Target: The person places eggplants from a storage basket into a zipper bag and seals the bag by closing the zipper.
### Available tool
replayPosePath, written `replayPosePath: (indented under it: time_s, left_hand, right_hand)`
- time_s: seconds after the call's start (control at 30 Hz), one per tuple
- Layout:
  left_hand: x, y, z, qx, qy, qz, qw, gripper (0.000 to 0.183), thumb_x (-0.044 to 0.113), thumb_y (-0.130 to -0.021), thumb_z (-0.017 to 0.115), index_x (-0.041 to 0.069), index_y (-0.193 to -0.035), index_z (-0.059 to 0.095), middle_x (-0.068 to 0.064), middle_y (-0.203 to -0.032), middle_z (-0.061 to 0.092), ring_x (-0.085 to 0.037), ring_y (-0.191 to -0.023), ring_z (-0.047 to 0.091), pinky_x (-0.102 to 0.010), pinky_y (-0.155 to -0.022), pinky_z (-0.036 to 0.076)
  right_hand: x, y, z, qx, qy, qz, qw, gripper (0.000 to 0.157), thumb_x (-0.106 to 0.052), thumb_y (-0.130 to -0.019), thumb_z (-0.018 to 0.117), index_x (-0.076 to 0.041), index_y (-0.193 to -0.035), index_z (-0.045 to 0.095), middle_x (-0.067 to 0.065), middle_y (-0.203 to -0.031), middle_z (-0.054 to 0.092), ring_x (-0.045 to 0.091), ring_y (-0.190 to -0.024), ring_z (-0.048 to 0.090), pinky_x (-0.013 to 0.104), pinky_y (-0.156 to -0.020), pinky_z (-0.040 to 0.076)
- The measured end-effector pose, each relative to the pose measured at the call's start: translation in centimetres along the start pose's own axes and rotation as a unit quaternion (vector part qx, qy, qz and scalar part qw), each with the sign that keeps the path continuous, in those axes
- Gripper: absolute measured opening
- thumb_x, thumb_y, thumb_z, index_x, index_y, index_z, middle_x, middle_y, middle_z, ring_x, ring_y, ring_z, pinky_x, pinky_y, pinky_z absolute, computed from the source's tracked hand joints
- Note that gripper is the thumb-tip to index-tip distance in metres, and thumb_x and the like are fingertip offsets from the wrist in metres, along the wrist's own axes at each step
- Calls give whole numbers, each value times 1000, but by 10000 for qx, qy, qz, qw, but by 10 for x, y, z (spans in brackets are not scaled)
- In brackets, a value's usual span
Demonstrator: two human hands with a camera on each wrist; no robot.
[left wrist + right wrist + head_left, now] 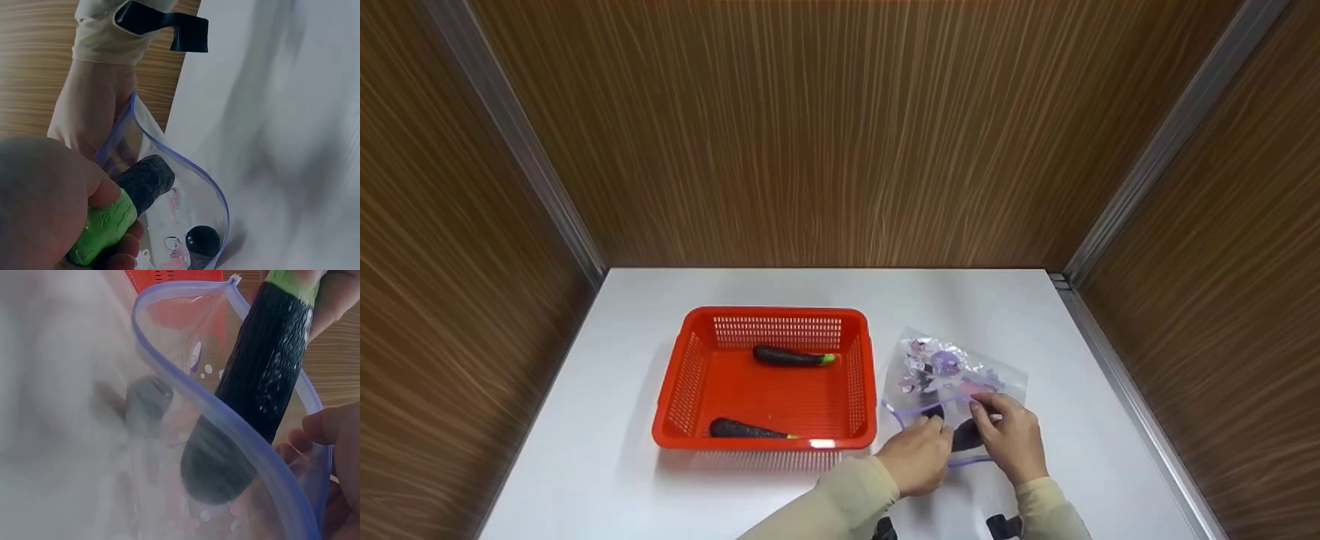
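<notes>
My left hand (916, 459) grips an eggplant (264, 354) by its green stem end. The eggplant's dark, wrinkled lower end slants down through the mouth of a clear zip bag (946, 364) with pink and purple prints. With thumb and fingers, my right hand (1015, 441) pinches the bag's purple-edged rim, and the mouth gapes around the held eggplant. Inside the bag lies another dark eggplant (202, 241), its rounded end toward the mouth; the rest of it is partly hidden in the head view by the print.
Left of the bag stands a red plastic basket (675, 390) with slotted walls. One eggplant (789, 357) lies near its far wall, another eggplant (746, 429) along its near wall. Wood-grain panels (825, 135) enclose the white table (645, 292) at the back and sides.
</notes>
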State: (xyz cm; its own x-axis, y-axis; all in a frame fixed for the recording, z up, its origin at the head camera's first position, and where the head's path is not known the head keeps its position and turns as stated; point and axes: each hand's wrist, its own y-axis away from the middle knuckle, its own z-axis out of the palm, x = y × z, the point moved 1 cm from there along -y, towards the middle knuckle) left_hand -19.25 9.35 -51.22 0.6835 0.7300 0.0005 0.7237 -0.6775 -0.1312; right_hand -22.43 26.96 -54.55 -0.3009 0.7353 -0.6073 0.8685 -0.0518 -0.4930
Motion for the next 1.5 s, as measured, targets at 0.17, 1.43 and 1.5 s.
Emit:
replayPosePath:
  time_s: [0.17,1.43,1.5]
  left_hand:
    - [3,-7,8,-120,-79,-71,9999,27,24,-80,68,8,-101,63,1,-86,55,-13,-76,50,-25,-74,43]
    - [5,-33,37,-887,1243,-1850,9708,23,30,-95,56,8,-100,61,-4,-82,66,-16,-78,64,-30,-65,51]
    - [4,-33,39,-971,1336,-1983,9661,22,31,-96,55,9,-100,60,-2,-82,65,-15,-78,64,-31,-65,51]
  right_hand:
    - [-1,3,1,10,-72,-30,10000,7,-7,-82,73,-10,-88,74,-1,-83,69,17,-73,66,34,-62,56]
    - [-11,14,-4,103,-195,-283,9994,10,-6,-80,75,-13,-88,74,-10,-81,68,5,-71,61,19,-58,50]
    - [-11,15,-4,121,-206,-321,9992,11,-6,-80,75,-13,-89,74,-10,-81,68,5,-71,61,15,-59,48]
